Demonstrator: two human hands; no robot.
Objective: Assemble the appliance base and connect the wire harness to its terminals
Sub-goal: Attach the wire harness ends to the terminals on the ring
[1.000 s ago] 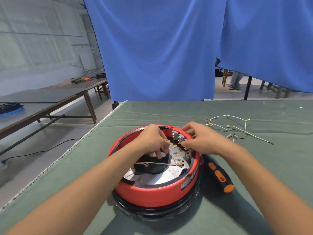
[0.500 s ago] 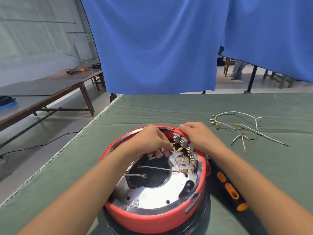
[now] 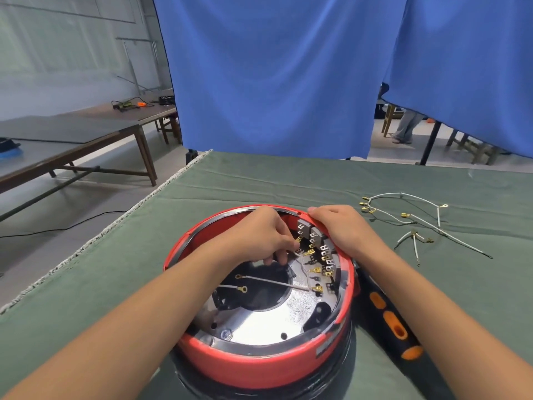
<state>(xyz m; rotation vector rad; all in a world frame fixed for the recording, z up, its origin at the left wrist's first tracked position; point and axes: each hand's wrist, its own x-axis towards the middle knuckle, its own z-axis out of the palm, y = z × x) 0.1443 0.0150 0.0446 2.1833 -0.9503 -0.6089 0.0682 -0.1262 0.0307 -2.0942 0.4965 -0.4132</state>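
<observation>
My left hand [image 3: 261, 236] is inside the red appliance base [image 3: 259, 362], fingertips pinching a gold spade connector [image 3: 297, 244] against the terminal block [image 3: 317, 249] at two o'clock on the ring. My right hand [image 3: 336, 226] rests over the rim at one o'clock, fingers curled on the edge to steady it. The base sits on the green desk [image 3: 259, 180], directly before me.

To seat the connector well, I judge it should be kept square to its tab and pushed straight, while the rim is braced.

The spare wire harness [image 3: 403, 212] lies at three o'clock, the screwdriver [image 3: 389, 319] just beside the base at four.

Against the earlier frame, the view has dropped closer; both hands hold much the same posts.
</observation>
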